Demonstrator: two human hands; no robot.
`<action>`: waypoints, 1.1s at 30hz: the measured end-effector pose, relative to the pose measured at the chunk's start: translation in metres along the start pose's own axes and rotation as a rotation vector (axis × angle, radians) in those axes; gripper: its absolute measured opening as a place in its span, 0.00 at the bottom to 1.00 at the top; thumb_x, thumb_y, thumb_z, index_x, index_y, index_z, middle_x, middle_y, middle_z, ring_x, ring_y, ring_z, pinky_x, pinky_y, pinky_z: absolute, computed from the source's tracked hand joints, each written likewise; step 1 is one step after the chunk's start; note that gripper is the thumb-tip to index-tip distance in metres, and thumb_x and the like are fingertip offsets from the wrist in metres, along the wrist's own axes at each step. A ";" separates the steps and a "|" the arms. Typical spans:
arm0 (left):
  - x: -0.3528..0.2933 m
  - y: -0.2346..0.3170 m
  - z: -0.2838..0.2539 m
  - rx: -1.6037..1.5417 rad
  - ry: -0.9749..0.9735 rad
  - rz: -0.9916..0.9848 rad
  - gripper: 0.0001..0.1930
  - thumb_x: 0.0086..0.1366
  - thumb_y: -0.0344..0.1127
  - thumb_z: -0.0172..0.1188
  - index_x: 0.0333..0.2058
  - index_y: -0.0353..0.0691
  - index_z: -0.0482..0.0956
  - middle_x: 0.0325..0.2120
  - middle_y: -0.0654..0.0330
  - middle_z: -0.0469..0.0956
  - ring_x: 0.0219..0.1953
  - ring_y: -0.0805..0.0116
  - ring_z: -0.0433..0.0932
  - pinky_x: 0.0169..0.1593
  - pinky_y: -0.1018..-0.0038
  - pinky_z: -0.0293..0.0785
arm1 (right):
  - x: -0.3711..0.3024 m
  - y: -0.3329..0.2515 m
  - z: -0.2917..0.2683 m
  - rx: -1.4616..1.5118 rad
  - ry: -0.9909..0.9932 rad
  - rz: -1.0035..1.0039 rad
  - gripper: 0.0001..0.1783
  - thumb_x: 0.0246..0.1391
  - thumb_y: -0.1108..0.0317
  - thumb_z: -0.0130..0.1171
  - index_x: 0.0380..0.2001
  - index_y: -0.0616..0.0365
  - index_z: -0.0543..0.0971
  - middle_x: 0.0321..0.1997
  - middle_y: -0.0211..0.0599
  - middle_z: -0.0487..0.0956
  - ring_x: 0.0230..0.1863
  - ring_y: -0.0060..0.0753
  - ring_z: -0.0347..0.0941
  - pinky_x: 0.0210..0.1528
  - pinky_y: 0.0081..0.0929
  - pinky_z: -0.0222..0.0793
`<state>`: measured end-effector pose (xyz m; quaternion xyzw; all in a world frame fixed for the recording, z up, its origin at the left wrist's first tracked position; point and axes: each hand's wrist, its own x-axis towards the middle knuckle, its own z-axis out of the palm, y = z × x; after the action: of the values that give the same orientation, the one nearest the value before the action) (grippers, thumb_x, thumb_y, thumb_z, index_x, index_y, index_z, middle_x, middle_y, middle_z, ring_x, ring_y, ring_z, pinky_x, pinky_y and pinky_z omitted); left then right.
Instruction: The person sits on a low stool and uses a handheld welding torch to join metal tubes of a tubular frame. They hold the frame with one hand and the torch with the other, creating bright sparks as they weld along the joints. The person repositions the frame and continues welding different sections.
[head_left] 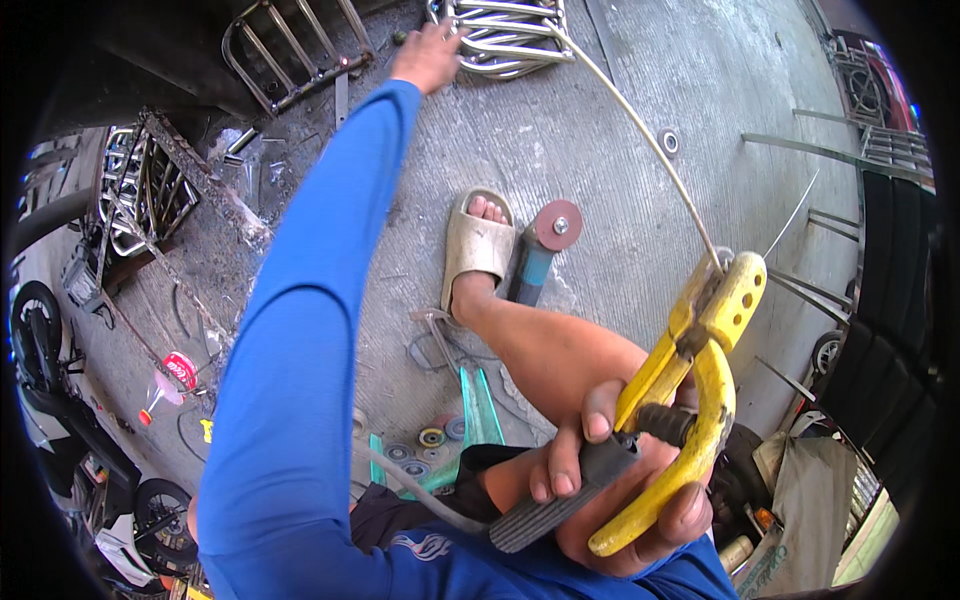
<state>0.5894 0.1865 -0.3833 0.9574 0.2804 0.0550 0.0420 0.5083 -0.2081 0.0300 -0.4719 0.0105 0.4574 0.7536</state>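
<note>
My right hand is closed around a yellow welding electrode holder with a black ribbed grip, at the lower right. A long, pale welding rod is clamped in its jaws. The rod's far end overlaps a stack of shiny bent metal tube frames at the top; contact cannot be judged. At the near left side of that stack is my left hand, arm stretched out in a blue sleeve. Its fingers are extended and seem to touch the tubing, holding nothing visible.
An angle grinder lies beside my sandalled foot. A hammer and several discs are nearer. Another tube frame stands at the upper left. A ring-shaped part lies on the concrete floor. Metal legs jut in from the right.
</note>
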 end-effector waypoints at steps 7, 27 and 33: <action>0.013 0.055 0.019 -0.033 -0.087 -0.073 0.25 0.66 0.44 0.67 0.59 0.42 0.78 0.57 0.55 0.76 0.64 0.55 0.70 0.68 0.56 0.67 | 0.025 -0.041 0.002 0.132 0.089 0.248 0.51 0.44 0.63 0.82 0.61 0.78 0.60 0.50 0.50 0.72 0.42 0.54 0.78 0.44 0.51 0.82; -0.023 0.041 -0.127 -0.014 0.284 0.377 0.18 0.73 0.33 0.54 0.60 0.51 0.74 0.51 0.55 0.77 0.58 0.56 0.75 0.65 0.61 0.71 | -0.016 -0.007 0.007 0.097 0.151 0.030 0.44 0.54 0.43 0.68 0.61 0.61 0.62 0.47 0.44 0.72 0.31 0.36 0.76 0.29 0.35 0.79; -0.092 0.002 -0.307 -0.327 0.513 0.308 0.15 0.69 0.30 0.58 0.53 0.35 0.76 0.45 0.45 0.79 0.51 0.43 0.78 0.55 0.57 0.74 | -0.022 -0.011 0.015 0.073 -0.078 -0.202 0.26 0.69 0.39 0.50 0.57 0.46 0.68 0.46 0.43 0.72 0.34 0.35 0.74 0.36 0.36 0.75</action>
<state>0.4739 0.1504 -0.0861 0.9242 0.1212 0.3438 0.1142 0.4965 -0.2137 0.0564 -0.4246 -0.0496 0.3965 0.8124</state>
